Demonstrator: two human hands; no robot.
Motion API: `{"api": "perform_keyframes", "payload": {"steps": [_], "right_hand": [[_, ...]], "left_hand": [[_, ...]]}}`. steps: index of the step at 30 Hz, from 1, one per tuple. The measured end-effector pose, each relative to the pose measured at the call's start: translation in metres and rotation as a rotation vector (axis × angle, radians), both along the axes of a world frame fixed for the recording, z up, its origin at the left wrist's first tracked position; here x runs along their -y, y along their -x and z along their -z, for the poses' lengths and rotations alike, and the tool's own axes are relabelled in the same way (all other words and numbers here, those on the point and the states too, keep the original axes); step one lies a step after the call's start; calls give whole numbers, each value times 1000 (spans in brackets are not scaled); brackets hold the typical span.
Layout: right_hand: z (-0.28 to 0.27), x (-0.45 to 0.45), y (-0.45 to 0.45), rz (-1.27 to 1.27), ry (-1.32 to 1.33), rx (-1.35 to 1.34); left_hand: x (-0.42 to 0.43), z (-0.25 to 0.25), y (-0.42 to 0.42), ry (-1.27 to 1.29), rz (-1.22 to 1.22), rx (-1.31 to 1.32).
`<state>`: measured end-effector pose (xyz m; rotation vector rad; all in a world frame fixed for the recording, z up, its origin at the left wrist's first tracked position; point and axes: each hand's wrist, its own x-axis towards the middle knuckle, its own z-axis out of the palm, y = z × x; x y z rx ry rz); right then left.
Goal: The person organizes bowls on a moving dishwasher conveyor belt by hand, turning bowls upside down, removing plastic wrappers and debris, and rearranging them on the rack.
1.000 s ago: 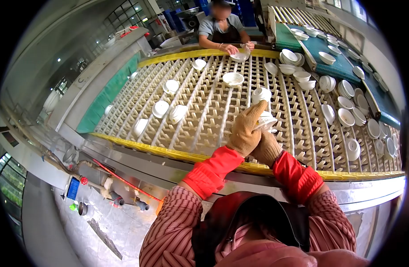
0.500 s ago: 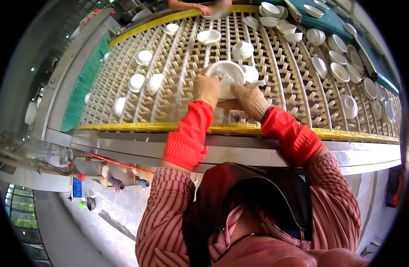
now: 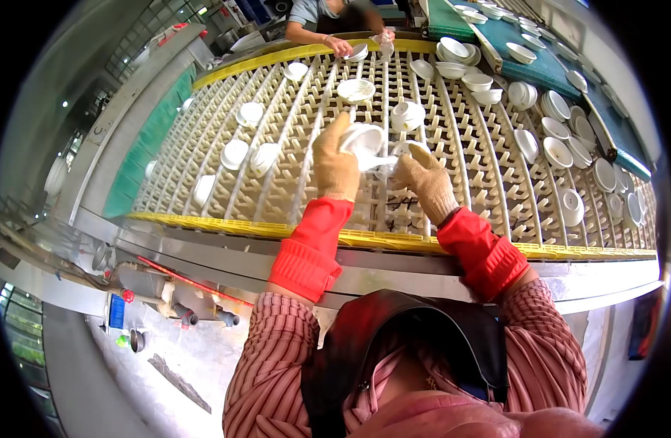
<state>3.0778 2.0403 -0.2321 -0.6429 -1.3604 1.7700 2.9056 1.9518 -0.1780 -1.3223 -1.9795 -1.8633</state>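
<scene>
My left hand [image 3: 337, 164], in a tan knitted glove, grips a white bowl [image 3: 366, 139] by its side, thumb and fingers around it. The bowl is tilted and seems to have another white dish with it. My right hand [image 3: 426, 179], gloved alike, is closed on a thin whitish strip [image 3: 383, 163] that looks like plastic film and stretches toward the bowl. Both hands are above the pegged conveyor [image 3: 277, 191]. Just beyond my right hand stands a white bowl stack [image 3: 407, 115]; a shallow white dish [image 3: 356, 90] lies farther back.
Several white bowls and plates crowd the conveyor's right side, among them a round bowl [image 3: 571, 207]. Upside-down bowls [image 3: 234, 154] sit at left. A yellow edge strip [image 3: 255, 228] runs nearest me. Across the conveyor, a co-worker's hand [image 3: 340, 47] touches a bowl. Green belts [image 3: 529, 69] carry dishes.
The bowl has tilted and shifted slightly left with my left hand. My right hand has drawn away from it, and the whitish strip now spans between them. More of the co-worker shows.
</scene>
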Motion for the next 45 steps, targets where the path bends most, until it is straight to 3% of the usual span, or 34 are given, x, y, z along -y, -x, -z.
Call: {"api": "perform_keyframes", "payload": {"steps": [2,5,8,11,13,15,16,17,18,19,21,22,25,26,29,31,33,34,35,37,39,40,41,43,45], "right_hand": [[-3,9,4,75,-129,66],[-31,10,-12,-222,-401,666],[-56,25,-18,-348,-626,916],[-23,16,-14,-294,-722,957],[-26,16,-15,-275,-650,962],[-18,17,-19,-204,-763,795],[-10,12,-19,-185,-818,759],[-2,8,-19,-165,-873,723],[-11,7,-20,-215,-687,711],[-22,10,-22,-266,-498,698],[-27,18,-16,-242,-135,391],[-28,20,-16,-227,44,236],[-18,10,-16,-299,416,-106],[-19,7,-22,-357,477,-131],[-10,-3,-18,-377,602,-124],[-21,7,-18,-367,490,26],[-22,11,-17,-426,342,82],[-28,22,-11,-350,473,-28],[-25,20,-15,-350,106,110],[-6,12,-26,-327,-627,372],[52,0,-11,-380,6,21],[81,-5,-4,-346,300,-157],[77,-1,-3,-317,134,-112],[60,9,-4,-261,-200,-19],[36,12,-13,-281,-664,380]], "left_hand": [[5,-14,-21,40,152,-80],[8,-19,-35,15,230,-327],[8,-17,-44,-16,248,-308],[11,-18,-51,27,241,-131],[8,-24,-53,230,113,430],[5,-8,-37,464,31,212],[6,26,-7,573,10,-294],[3,34,1,548,8,-329],[0,42,9,523,5,-364],[0,31,0,381,32,80],[2,-6,-11,296,-6,816],[-8,54,30,245,43,492],[1,61,46,396,-120,-9],[2,64,51,396,-140,-90],[2,60,54,219,-115,118],[0,3,3,-102,10,639],[1,-6,-26,-20,72,458],[2,-7,-39,-2,123,227],[3,-9,-51,15,172,-4],[3,-21,-68,15,459,-180],[-7,7,-71,-27,490,-404],[0,-8,-73,-3,440,-496],[8,-24,-75,20,388,-586],[5,-16,-71,3,445,-430],[6,-14,-69,-2,462,-292]]}}
